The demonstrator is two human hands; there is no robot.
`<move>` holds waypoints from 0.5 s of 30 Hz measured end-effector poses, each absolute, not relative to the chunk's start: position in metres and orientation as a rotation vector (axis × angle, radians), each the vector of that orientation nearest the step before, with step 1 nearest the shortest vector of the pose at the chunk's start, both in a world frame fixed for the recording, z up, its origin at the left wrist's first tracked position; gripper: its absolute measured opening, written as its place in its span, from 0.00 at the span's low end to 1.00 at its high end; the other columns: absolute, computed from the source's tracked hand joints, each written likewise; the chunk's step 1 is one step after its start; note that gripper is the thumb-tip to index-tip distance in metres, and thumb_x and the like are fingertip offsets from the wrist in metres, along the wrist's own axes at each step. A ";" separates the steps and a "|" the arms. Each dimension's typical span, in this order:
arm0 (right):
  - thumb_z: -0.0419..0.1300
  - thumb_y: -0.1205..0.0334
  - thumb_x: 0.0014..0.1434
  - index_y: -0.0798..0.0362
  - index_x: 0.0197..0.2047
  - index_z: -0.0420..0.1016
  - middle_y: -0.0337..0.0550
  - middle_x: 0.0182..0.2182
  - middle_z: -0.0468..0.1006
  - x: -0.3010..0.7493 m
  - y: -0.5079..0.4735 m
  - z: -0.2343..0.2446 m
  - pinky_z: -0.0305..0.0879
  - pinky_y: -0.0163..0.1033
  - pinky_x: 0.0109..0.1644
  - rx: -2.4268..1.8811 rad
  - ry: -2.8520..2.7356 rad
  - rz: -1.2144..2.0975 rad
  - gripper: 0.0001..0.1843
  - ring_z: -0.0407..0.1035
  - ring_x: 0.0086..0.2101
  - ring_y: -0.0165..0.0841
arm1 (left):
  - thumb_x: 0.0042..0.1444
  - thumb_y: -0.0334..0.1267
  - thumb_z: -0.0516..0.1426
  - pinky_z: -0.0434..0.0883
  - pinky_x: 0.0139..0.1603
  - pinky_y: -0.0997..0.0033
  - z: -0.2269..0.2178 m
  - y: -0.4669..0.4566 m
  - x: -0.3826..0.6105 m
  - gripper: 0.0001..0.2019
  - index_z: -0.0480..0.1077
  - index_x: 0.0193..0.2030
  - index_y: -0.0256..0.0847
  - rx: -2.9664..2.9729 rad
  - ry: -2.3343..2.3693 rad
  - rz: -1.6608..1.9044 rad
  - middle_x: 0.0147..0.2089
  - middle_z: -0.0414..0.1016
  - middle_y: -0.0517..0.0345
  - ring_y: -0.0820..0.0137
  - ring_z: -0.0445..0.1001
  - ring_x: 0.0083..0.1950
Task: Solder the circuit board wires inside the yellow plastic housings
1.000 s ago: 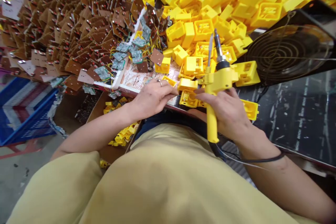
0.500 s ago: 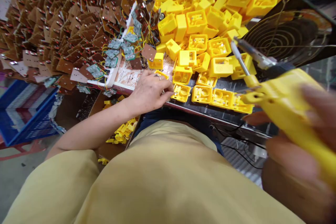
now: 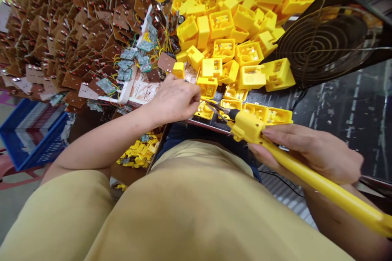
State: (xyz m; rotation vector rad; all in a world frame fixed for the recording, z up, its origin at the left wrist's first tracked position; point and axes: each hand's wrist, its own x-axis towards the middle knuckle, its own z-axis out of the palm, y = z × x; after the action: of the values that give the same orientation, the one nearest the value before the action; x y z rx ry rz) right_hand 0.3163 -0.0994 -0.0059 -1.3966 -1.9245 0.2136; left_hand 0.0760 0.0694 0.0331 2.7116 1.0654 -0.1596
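My right hand is wrapped round a yellow soldering iron with a dark collar and a thin tube beside its metal tip. The tip points left, down at an open yellow plastic case at the front edge of the bench. My left hand, with a ring on one finger, is closed at that case's upper left corner. Its curled fingers hide whatever is pinched in them. Right of this case, other open yellow cases stand in a row, partly behind the iron.
Yellow cases are heaped at the back. Brown circuit boards pile up on the left, with small grey-green boards and wires beside them. A black fan stands at the right. Below left are a blue crate and a box of yellow pieces.
My right hand has brought the soldering iron from the raised right side down and left to the case by my left hand. My left hand stays at nearly the same place.
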 end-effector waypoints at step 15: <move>0.60 0.54 0.69 0.48 0.40 0.75 0.40 0.32 0.82 0.319 -0.081 0.023 0.76 0.33 0.32 -1.217 -2.121 0.053 0.08 0.77 0.28 0.29 | 0.53 0.35 0.53 0.66 0.41 0.59 0.036 0.073 0.081 0.11 0.77 0.31 0.42 2.818 0.991 -0.191 0.27 0.76 0.54 0.59 0.74 0.34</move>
State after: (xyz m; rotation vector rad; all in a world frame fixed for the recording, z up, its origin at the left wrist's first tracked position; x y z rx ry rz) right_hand 0.3192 -0.0807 0.0229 -1.2171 -2.1215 0.0528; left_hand 0.0811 0.0735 0.0357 2.8176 0.9913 -0.1909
